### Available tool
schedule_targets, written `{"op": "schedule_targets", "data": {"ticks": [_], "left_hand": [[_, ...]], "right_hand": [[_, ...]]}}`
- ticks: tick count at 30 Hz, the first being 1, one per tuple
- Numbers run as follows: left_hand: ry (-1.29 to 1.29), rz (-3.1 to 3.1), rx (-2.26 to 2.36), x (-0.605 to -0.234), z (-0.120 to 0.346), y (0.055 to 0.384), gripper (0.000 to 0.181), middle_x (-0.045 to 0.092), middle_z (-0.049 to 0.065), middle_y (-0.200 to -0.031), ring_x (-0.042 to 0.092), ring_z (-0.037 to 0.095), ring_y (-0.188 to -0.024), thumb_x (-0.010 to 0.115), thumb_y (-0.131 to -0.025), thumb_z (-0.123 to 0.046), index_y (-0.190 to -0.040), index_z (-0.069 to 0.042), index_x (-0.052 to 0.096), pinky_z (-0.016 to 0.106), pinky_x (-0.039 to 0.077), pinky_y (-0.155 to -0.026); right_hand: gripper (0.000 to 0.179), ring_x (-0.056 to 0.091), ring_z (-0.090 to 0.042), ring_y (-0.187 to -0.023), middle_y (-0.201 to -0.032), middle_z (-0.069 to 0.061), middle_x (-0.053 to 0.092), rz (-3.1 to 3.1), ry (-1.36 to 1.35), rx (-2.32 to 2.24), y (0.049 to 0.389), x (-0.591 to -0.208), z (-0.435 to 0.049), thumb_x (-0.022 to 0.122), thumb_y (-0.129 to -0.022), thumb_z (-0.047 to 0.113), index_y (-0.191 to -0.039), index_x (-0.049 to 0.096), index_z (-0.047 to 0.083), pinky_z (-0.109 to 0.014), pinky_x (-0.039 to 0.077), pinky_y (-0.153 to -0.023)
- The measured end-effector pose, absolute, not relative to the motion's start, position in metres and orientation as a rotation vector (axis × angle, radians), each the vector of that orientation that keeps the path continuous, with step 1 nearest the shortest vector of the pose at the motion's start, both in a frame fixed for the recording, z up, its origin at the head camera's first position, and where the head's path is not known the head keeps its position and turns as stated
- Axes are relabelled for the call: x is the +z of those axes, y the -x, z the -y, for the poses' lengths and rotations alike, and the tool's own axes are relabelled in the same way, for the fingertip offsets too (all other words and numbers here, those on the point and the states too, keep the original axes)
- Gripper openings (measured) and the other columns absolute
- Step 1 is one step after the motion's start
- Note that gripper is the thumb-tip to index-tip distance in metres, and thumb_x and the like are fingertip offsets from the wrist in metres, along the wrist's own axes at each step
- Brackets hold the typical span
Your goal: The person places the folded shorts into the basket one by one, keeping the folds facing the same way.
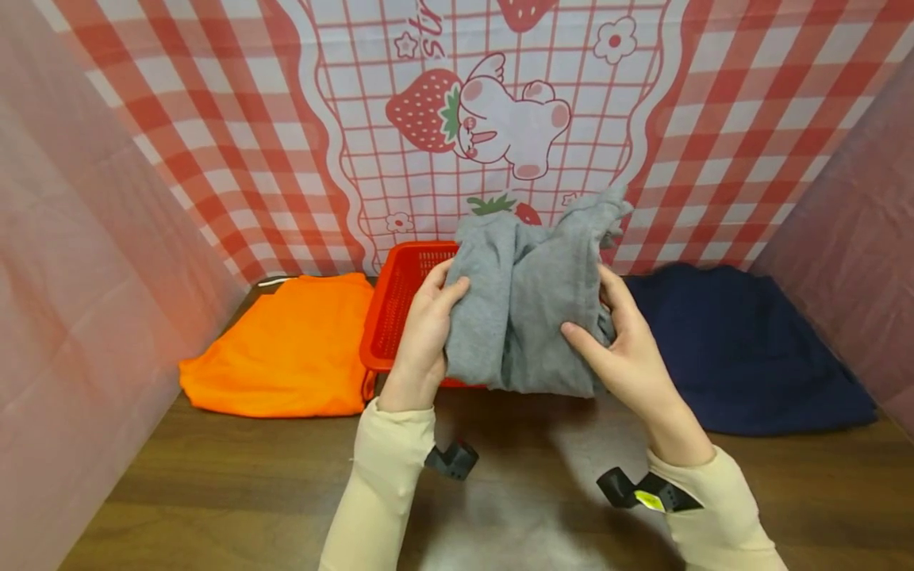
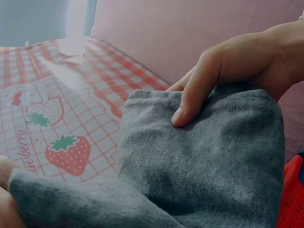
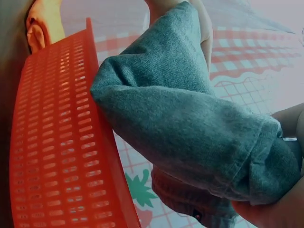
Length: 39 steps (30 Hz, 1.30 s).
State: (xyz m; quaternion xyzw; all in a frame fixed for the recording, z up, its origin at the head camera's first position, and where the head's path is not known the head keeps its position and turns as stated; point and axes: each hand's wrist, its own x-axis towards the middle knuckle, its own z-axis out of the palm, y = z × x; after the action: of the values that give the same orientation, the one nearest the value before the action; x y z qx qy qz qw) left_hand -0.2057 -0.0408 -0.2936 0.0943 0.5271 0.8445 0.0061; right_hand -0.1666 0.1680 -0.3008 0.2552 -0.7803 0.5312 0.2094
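Both hands hold a folded grey garment [image 1: 546, 317] up in front of and over the red basket [image 1: 385, 317]. My left hand [image 1: 426, 329] grips its left edge, thumb on the near face. At the right edge my right hand [image 1: 628, 349] pinches it, with the thumb in front and the fingers behind. In the left wrist view, the right thumb presses on the grey cloth [image 2: 204, 152]. The right wrist view shows the garment bent in layers beside the basket's slotted wall [image 3: 57, 133]. Much of the basket is hidden behind the garment.
An orange folded cloth [image 1: 286, 349] lies left of the basket on the wooden table [image 1: 250, 492]. Dark navy cloth [image 1: 743, 349] lies to the right. A red-and-white checked, strawberry-printed cloth [image 1: 236, 119] hangs behind, with pinkish side panels [image 1: 93, 238].
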Motion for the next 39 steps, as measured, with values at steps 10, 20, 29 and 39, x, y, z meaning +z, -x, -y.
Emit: {"op": "schedule_targets", "data": {"ticks": [10, 20, 29, 39], "left_hand": [[-0.353, -1.637, 2.641, -0.294, 0.047, 0.206, 0.032, 0.054, 0.003, -0.106, 0.054, 0.014, -0.089, 0.042, -0.096, -0.013, -0.127, -0.008, 0.043, 0.029, 0.042, -0.083], [-0.39, -1.661, 2.639, -0.298, 0.053, 0.211, 0.033, 0.05, 0.004, -0.118, 0.05, 0.016, -0.1, 0.041, -0.097, -0.014, -0.129, -0.01, 0.041, 0.031, 0.039, -0.088], [-0.438, -1.637, 2.649, -0.296, 0.055, 0.214, 0.029, 0.054, -0.001, -0.11, 0.052, 0.014, -0.094, 0.04, -0.097, -0.016, -0.126, -0.015, 0.042, 0.029, 0.041, -0.083], [-0.443, -1.715, 2.602, -0.298, 0.055, 0.214, 0.031, 0.053, 0.001, -0.112, 0.052, 0.015, -0.096, 0.04, -0.097, -0.022, -0.128, -0.016, 0.042, 0.032, 0.04, -0.086]], "right_hand": [[0.067, 0.045, -0.007, -0.111, -0.127, 0.007, 0.045, 2.095, -0.706, 1.507, 0.18, -0.299, -0.164, 0.057, -0.079, -0.014, -0.139, 0.034, 0.008, -0.015, 0.036, -0.089], [0.062, 0.05, -0.01, -0.105, -0.121, 0.004, 0.05, 2.035, -0.662, 1.575, 0.19, -0.303, -0.16, 0.056, -0.081, -0.011, -0.137, 0.039, 0.01, -0.017, 0.04, -0.085], [0.059, 0.048, -0.009, -0.107, -0.12, 0.003, 0.05, 1.977, -0.608, 1.584, 0.198, -0.304, -0.155, 0.056, -0.08, -0.012, -0.134, 0.041, 0.006, -0.019, 0.037, -0.09], [0.054, 0.048, -0.012, -0.105, -0.118, 0.003, 0.05, 1.912, -0.627, 1.646, 0.206, -0.306, -0.154, 0.053, -0.082, -0.013, -0.132, 0.041, 0.001, -0.02, 0.039, -0.086]]}}
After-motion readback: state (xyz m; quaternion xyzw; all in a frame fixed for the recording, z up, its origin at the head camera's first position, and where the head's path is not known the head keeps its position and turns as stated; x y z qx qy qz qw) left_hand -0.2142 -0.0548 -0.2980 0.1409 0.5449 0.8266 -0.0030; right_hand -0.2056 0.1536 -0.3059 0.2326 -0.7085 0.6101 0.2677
